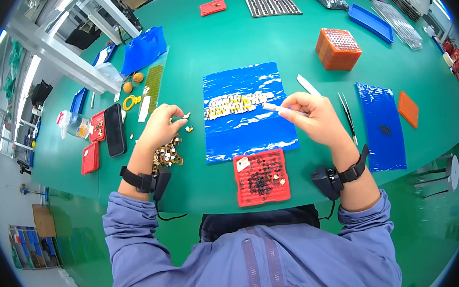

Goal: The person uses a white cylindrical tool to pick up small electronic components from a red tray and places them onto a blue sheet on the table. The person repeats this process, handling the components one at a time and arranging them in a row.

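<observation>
My left hand [159, 128] is closed in a pinch on a small white-and-gold part [186, 115], left of a blue film sheet [250, 136]. Another such part lies just under its fingertips. Below that hand is a loose pile of small gold, brown and white parts [169, 153]. My right hand [314, 116] grips a slim white stick-shaped tool [273, 107], whose tip points left over the sheet. Rows of white-and-yellow parts [232, 105] lie across the sheet near that tip. Nearest my body, a red tray [239, 183] holds many tiny black pieces and a few white ones.
Right of my right hand lie tweezers [347, 117], a white strip [308, 85] and a second blue sheet [383, 147]. Orange stacked racks [335, 54] stand farther back. A black phone [114, 130] and small red trays [90, 157] lie left.
</observation>
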`<act>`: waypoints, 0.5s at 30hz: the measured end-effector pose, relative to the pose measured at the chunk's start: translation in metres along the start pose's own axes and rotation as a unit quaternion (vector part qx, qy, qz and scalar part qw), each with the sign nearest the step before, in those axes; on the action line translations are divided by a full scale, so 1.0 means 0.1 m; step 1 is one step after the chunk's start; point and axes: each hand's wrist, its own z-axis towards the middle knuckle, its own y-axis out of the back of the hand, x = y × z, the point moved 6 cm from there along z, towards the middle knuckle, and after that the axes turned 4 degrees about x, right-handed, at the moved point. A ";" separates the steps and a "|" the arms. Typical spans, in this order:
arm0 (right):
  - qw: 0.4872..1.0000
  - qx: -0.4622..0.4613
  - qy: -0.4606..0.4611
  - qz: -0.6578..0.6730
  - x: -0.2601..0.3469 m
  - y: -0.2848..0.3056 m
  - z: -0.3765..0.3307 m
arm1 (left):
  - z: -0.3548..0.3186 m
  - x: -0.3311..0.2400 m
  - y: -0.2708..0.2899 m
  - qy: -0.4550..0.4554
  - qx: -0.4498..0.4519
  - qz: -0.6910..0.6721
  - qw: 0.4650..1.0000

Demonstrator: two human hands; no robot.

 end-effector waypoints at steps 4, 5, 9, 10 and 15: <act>1.000 -0.007 0.004 -0.017 -0.06 0.02 0.02 | -0.08 -0.09 -0.12 -0.030 0.050 0.013 0.998; 1.000 -0.005 0.008 -0.016 -0.07 0.01 0.02 | -0.08 -0.10 -0.12 -0.023 0.055 0.016 0.998; 1.000 0.005 0.004 -0.009 -0.08 -0.01 0.02 | -0.10 -0.17 -0.12 -0.018 0.036 -0.009 0.999; 1.000 0.010 0.004 -0.012 -0.06 -0.02 0.01 | -0.12 -0.20 -0.12 -0.023 0.020 -0.023 0.999; 0.997 0.048 -0.016 0.065 -0.08 -0.12 -0.01 | -0.25 -0.63 -0.15 -0.030 0.042 -0.308 0.950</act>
